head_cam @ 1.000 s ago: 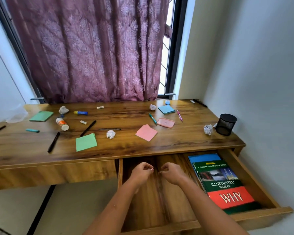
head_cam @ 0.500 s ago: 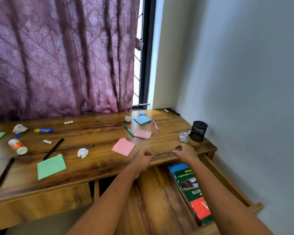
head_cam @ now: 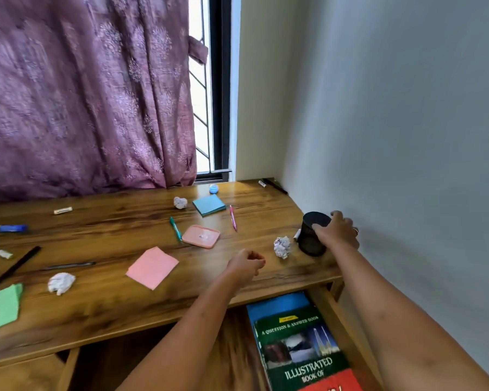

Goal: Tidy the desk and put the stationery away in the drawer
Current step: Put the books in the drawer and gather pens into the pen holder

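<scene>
My right hand wraps around the black mesh pen cup at the desk's right end. My left hand hovers over the desk near its front edge, fingers curled shut with nothing in them. Scattered on the wood lie a pink note pad, a pink tray, a teal pen, a pink pen, a blue note pad, a green pad, a black pen and a glue stick. Below, the drawer stands pulled out.
Crumpled paper balls lie on the desk. Books fill the drawer's right side. A grey wall runs close along the right. A purple curtain hangs behind the desk, with a small blue pot near the window.
Both hands rose from the drawer to the desktop. My right hand then reached right and closed around the pen cup, while my left moved forward over the desk. The view swung right.
</scene>
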The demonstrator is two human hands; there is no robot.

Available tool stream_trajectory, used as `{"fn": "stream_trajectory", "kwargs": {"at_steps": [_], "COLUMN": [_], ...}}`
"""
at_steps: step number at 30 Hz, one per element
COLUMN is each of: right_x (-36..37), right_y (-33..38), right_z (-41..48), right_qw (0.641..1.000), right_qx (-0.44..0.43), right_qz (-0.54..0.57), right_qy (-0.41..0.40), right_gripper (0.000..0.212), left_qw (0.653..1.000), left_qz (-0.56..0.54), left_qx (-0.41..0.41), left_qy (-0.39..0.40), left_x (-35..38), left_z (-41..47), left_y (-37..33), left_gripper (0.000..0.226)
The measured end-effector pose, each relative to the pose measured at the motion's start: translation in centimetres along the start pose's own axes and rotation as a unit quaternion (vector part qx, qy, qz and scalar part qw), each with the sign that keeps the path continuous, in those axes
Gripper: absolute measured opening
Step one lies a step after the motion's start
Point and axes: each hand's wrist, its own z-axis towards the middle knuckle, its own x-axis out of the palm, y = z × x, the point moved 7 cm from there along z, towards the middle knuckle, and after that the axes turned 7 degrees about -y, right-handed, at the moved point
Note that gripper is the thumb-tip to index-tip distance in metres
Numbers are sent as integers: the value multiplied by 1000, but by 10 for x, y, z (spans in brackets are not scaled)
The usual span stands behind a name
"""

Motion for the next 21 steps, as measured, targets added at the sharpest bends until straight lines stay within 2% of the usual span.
{"fn": "stream_trajectory", "kwargs": {"at_steps": [7, 12, 16, 19, 21], "right_x": [31, 38, 22, -1, -4], "right_y": [3, -2, 8, 29, 40], "right_z": [36, 47, 46, 31, 26], "right_qw": [997, 996, 997, 989, 976], "right_qx": [-41, -55, -80, -131, -122], "right_qz": [-29, -31, -17, 50, 173], "right_qy": [55, 60, 11, -55, -45], "right_gripper": [89, 90, 89, 89, 91], "left_qw": [999, 999, 997, 993, 988], "left_qz": [-23, -26, -51, -87, -135], "left_qx": [-27, -39, -57, -74, -73], "left_qy": [0, -12, -10, -7, -5], "left_x": [38, 52, 62, 66, 66], "left_z": [21, 29, 32, 30, 30], "left_y": [-14, -15, -13, -12, -14], "left_gripper": [14, 21, 20, 24, 35]}}
